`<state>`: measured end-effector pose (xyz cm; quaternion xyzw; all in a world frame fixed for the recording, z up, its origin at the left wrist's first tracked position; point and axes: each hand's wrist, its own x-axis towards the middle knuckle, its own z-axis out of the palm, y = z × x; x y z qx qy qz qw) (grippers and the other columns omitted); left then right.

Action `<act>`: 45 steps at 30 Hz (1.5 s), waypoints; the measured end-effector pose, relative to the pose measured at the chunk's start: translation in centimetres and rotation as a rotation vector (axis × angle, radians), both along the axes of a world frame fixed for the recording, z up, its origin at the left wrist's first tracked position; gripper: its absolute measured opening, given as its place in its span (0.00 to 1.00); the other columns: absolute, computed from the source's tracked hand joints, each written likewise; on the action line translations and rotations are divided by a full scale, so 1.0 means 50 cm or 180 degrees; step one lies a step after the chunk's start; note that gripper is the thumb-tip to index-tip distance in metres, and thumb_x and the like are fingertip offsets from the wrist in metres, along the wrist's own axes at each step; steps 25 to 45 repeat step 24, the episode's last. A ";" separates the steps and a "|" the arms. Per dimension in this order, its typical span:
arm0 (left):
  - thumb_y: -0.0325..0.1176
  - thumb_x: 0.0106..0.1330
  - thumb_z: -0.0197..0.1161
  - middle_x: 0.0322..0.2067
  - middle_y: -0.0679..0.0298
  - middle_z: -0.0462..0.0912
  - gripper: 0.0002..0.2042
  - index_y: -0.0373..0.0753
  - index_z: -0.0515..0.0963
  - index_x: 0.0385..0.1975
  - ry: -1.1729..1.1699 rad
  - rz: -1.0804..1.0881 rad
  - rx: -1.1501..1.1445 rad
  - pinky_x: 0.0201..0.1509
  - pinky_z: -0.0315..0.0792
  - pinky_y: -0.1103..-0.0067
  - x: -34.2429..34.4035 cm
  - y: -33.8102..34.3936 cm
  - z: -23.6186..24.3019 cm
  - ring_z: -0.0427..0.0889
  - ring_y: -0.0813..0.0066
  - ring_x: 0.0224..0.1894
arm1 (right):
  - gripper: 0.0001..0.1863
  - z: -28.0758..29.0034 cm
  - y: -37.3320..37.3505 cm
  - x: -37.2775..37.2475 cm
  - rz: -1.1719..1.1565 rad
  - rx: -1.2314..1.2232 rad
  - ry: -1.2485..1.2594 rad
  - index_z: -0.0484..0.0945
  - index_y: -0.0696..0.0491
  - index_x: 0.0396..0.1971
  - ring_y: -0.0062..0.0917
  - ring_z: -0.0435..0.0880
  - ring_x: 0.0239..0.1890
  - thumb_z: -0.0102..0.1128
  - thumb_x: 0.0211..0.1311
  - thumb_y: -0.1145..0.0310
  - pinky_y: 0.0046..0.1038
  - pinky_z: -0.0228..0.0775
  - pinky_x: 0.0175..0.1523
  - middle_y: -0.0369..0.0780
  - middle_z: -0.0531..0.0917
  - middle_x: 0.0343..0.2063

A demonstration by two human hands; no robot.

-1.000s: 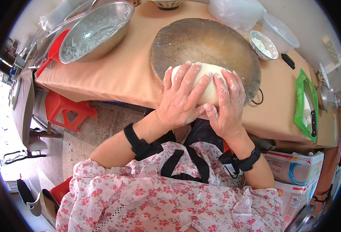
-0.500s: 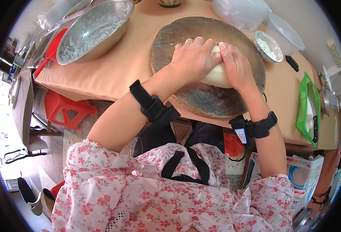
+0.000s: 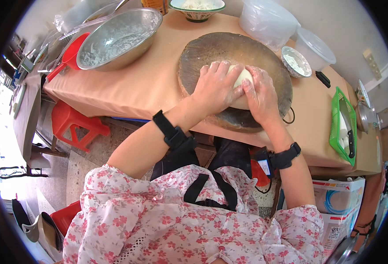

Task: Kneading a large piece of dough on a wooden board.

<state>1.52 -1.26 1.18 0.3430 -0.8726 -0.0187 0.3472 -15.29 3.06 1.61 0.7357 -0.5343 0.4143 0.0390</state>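
Note:
A smooth, pale lump of dough (image 3: 243, 78) rests on a thick round wooden board (image 3: 211, 46). Over its left side lies my left hand (image 3: 216, 88), fingers bent across the top and dusted with flour. From the right my right hand (image 3: 261, 96) grips the dough, its thumb close to the left thumb. Between the two hands a strip of dough shows; the palms hide the rest. Each wrist wears a black strap.
At the far left a floury metal bowl (image 3: 114, 42) stands beside a red dipper (image 3: 73, 53). Behind the board are a patterned bowl (image 3: 198, 8) and clear plastic tubs (image 3: 266, 22). To the right stand a flour bowl (image 3: 296, 62) and a green basket (image 3: 334, 119) with a black-handled knife (image 3: 351, 144).
The whole view has shifted, bringing more of the table's far side into sight. Both hands stay on the dough, with the right fingers slightly more curled and the hands slightly nearer me on the board.

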 end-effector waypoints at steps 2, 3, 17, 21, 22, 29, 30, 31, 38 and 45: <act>0.44 0.60 0.61 0.48 0.54 0.74 0.26 0.42 0.70 0.57 0.0111 -0.0031 -0.0418 0.55 0.65 0.59 0.012 0.025 -0.008 0.73 0.52 0.51 | 0.25 -0.002 0.032 0.006 0.0069 -0.0022 0.0109 0.72 0.58 0.54 0.50 0.71 0.55 0.54 0.65 0.54 0.45 0.64 0.58 0.52 0.74 0.53; 0.43 0.57 0.63 0.51 0.52 0.72 0.28 0.40 0.69 0.58 0.0031 -0.0056 -0.0476 0.59 0.62 0.59 0.022 0.038 -0.011 0.71 0.50 0.54 | 0.26 -0.006 0.046 0.013 0.0040 -0.0189 0.0300 0.70 0.58 0.56 0.52 0.70 0.56 0.54 0.65 0.54 0.47 0.62 0.60 0.52 0.72 0.55; 0.48 0.55 0.68 0.66 0.46 0.61 0.34 0.46 0.69 0.63 0.0143 -0.0386 -0.1023 0.69 0.48 0.45 0.096 0.163 -0.108 0.60 0.40 0.68 | 0.29 -0.085 0.209 0.041 0.0002 -0.0659 0.0843 0.67 0.53 0.63 0.56 0.56 0.68 0.50 0.69 0.50 0.54 0.55 0.67 0.50 0.62 0.66; 0.48 0.55 0.69 0.67 0.47 0.59 0.34 0.49 0.68 0.64 0.0201 -0.0408 -0.1030 0.71 0.44 0.43 0.099 0.173 -0.123 0.56 0.41 0.70 | 0.28 -0.098 0.215 0.037 0.0027 -0.0727 0.0970 0.68 0.51 0.62 0.53 0.56 0.69 0.47 0.71 0.48 0.53 0.55 0.67 0.49 0.62 0.66; 0.48 0.55 0.69 0.67 0.47 0.59 0.34 0.49 0.68 0.64 0.0195 -0.0412 -0.1006 0.71 0.44 0.43 0.098 0.172 -0.124 0.56 0.41 0.70 | 0.28 -0.100 0.215 0.035 0.0039 -0.0745 0.1011 0.69 0.50 0.62 0.53 0.56 0.69 0.46 0.71 0.48 0.53 0.55 0.67 0.49 0.62 0.66; 0.51 0.56 0.69 0.68 0.47 0.57 0.35 0.50 0.67 0.64 0.0022 -0.0297 -0.0935 0.71 0.42 0.42 0.094 0.173 -0.115 0.54 0.42 0.71 | 0.27 -0.098 0.207 0.031 -0.0004 -0.0701 0.0988 0.69 0.48 0.63 0.52 0.56 0.69 0.46 0.71 0.47 0.54 0.55 0.67 0.48 0.62 0.66; 0.51 0.56 0.69 0.68 0.47 0.57 0.35 0.50 0.67 0.64 0.0022 -0.0297 -0.0935 0.71 0.42 0.42 0.094 0.173 -0.115 0.54 0.42 0.71 | 0.27 -0.098 0.207 0.031 -0.0004 -0.0701 0.0988 0.69 0.48 0.63 0.52 0.56 0.69 0.46 0.71 0.47 0.54 0.55 0.67 0.48 0.62 0.66; 0.51 0.56 0.69 0.68 0.47 0.57 0.35 0.50 0.67 0.64 0.0022 -0.0297 -0.0935 0.71 0.42 0.42 0.094 0.173 -0.115 0.54 0.42 0.71 | 0.27 -0.098 0.207 0.031 -0.0004 -0.0701 0.0988 0.69 0.48 0.63 0.52 0.56 0.69 0.46 0.71 0.47 0.54 0.55 0.67 0.48 0.62 0.66; 0.51 0.56 0.69 0.68 0.47 0.57 0.35 0.50 0.67 0.64 0.0022 -0.0297 -0.0935 0.71 0.42 0.42 0.094 0.173 -0.115 0.54 0.42 0.71 | 0.27 -0.098 0.207 0.031 -0.0004 -0.0701 0.0988 0.69 0.48 0.63 0.52 0.56 0.69 0.46 0.71 0.47 0.54 0.55 0.67 0.48 0.62 0.66; 0.51 0.56 0.69 0.68 0.47 0.57 0.35 0.50 0.67 0.64 0.0022 -0.0297 -0.0935 0.71 0.42 0.42 0.094 0.173 -0.115 0.54 0.42 0.71 | 0.27 -0.098 0.207 0.031 -0.0004 -0.0701 0.0988 0.69 0.48 0.63 0.52 0.56 0.69 0.46 0.71 0.47 0.54 0.55 0.67 0.48 0.62 0.66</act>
